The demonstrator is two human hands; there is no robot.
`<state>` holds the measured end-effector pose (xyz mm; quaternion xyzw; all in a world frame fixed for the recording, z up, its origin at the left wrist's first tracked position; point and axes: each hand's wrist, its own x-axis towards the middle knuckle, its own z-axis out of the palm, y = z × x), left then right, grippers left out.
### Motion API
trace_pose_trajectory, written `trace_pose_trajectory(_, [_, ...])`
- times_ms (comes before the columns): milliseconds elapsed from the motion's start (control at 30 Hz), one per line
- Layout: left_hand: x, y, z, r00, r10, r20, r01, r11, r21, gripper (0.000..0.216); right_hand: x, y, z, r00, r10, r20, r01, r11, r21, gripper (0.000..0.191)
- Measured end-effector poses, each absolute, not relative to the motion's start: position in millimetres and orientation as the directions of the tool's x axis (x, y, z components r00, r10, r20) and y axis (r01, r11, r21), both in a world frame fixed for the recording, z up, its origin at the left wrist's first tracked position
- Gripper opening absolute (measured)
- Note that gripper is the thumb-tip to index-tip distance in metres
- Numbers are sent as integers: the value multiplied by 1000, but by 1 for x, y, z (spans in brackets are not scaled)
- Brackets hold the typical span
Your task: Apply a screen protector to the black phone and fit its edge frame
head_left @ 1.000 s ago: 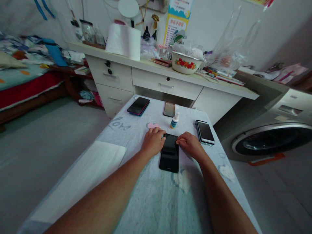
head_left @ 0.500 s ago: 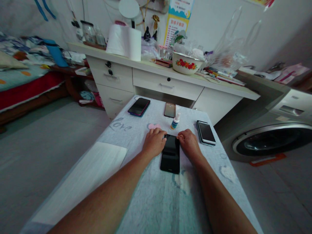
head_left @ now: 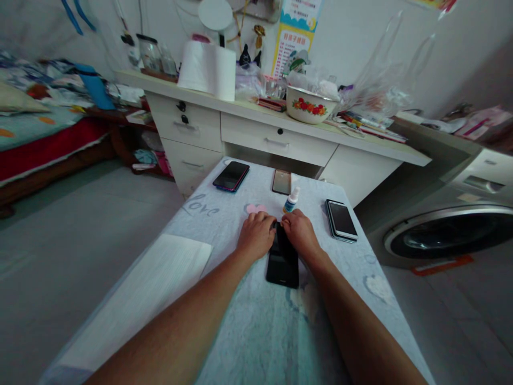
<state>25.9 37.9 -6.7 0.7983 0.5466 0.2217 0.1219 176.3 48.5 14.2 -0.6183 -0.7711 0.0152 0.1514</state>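
Note:
A black phone lies flat in the middle of the cloth-covered table. My left hand rests curled at the phone's far left corner and touches its edge. My right hand lies on the far end of the screen, fingers curled down onto the glass. The two hands almost meet over the phone's top end, which they hide. Whether anything lies under the fingers I cannot see. A small white spray bottle with a blue label stands just beyond my right hand.
Three more phones lie on the table: one at the far left, one at the far middle, one at the right. A white sheet lies at the near left. A white desk stands beyond, a washing machine to the right.
My right hand has slid left from the phone's right edge onto its screen, close to my left hand. My left hand has stayed put.

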Motion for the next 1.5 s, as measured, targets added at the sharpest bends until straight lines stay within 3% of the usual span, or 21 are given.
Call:
trace_pose_trajectory(400, [26, 40, -10, 268, 934, 238, 828, -349, 438, 27, 164, 53, 10, -206, 947, 246, 914, 276, -299, 20])
trace_pose_trajectory(1000, [27, 39, -10, 275, 927, 256, 812, -366, 454, 18, 213, 45, 37, -162, 987, 15, 974, 162, -158, 19])
trace_pose_trajectory(1500, [26, 42, -12, 296, 920, 258, 804, -385, 452, 19, 185, 52, 24, -221, 969, 115, 953, 239, -187, 19])
